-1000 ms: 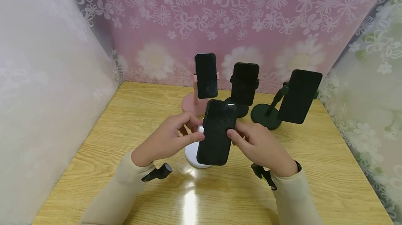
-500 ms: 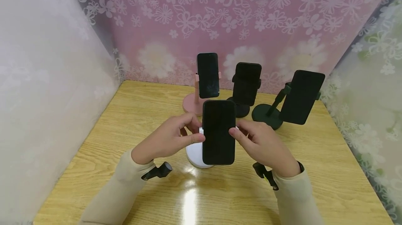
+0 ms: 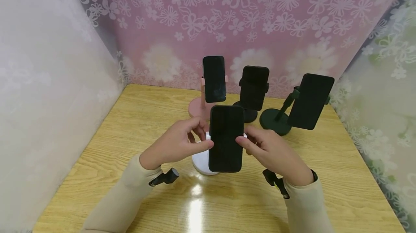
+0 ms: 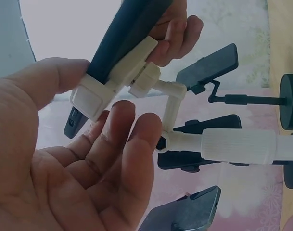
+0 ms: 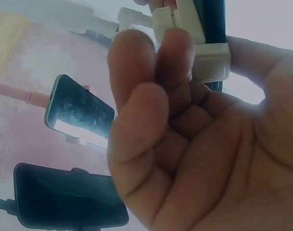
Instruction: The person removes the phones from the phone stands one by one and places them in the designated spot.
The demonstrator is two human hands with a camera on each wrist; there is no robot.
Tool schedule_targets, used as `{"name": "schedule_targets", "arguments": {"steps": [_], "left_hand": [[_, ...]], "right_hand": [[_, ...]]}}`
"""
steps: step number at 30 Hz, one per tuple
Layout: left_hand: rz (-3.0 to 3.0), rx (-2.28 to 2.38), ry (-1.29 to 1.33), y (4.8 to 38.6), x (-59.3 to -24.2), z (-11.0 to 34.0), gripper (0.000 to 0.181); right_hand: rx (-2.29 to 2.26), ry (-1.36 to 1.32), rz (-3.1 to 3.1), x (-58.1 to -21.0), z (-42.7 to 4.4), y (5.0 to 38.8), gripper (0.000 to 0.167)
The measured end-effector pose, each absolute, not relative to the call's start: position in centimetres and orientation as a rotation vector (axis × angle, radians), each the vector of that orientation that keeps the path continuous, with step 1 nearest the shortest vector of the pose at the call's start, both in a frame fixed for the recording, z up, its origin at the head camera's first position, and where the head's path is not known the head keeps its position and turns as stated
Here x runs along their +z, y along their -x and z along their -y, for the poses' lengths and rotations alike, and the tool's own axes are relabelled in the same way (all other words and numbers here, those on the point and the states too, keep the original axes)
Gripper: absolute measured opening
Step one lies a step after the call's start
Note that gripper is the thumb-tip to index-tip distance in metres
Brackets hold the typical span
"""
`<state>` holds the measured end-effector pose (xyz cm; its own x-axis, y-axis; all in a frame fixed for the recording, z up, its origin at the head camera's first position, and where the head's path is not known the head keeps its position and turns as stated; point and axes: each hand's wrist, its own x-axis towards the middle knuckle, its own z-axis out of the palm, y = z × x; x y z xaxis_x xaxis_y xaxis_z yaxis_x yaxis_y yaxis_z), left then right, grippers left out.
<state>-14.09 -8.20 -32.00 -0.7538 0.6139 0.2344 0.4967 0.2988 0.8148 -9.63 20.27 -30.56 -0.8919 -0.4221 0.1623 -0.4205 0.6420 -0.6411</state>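
A black smartphone (image 3: 226,139) sits upright in the white clamp (image 4: 91,98) of a white phone stand (image 3: 201,162), its dark screen toward me. My left hand (image 3: 182,139) holds the phone's left side at the clamp, thumb on the front edge and curled fingers behind. On the opposite side my right hand (image 3: 269,150) grips phone and clamp the same way. The left wrist view shows the clamp's jointed arm and ribbed white post (image 4: 238,145). Most of the clamp is hidden behind the phone in the head view.
Behind stand three more phones in holders: a pink stand (image 3: 196,108) at left, a black stand (image 3: 250,115) in the middle and a dark green stand (image 3: 274,121) at right. A floral curtain (image 3: 195,16) backs the wooden table (image 3: 130,110).
The phone was tilted, its top leaning right, one second ago; it straightened upright by half a second ago and stays so. Both hands keep their hold with only small shifts.
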Motion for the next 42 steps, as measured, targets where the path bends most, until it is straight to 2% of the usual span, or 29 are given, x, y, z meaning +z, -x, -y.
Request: {"name": "schedule_targets", "arguments": {"steps": [12,33,42], "left_hand": [[-2.437,1.486,-1.045,13.82,-31.92,8.02,0.022],[-2.446,1.477,-0.992,13.85,-32.09,8.06,0.025],[-2.463,1.446,-0.996,14.16,-32.22,8.07,0.019]], "right_hand": [[-1.119,0.74,-2.767,-30.44,-20.55,9.61,0.018],[-1.145,0.69,-2.733,-30.64,-20.33,9.7,0.02],[-1.135,0.668,-2.737,-30.55,-20.18,9.76,0.021]]}}
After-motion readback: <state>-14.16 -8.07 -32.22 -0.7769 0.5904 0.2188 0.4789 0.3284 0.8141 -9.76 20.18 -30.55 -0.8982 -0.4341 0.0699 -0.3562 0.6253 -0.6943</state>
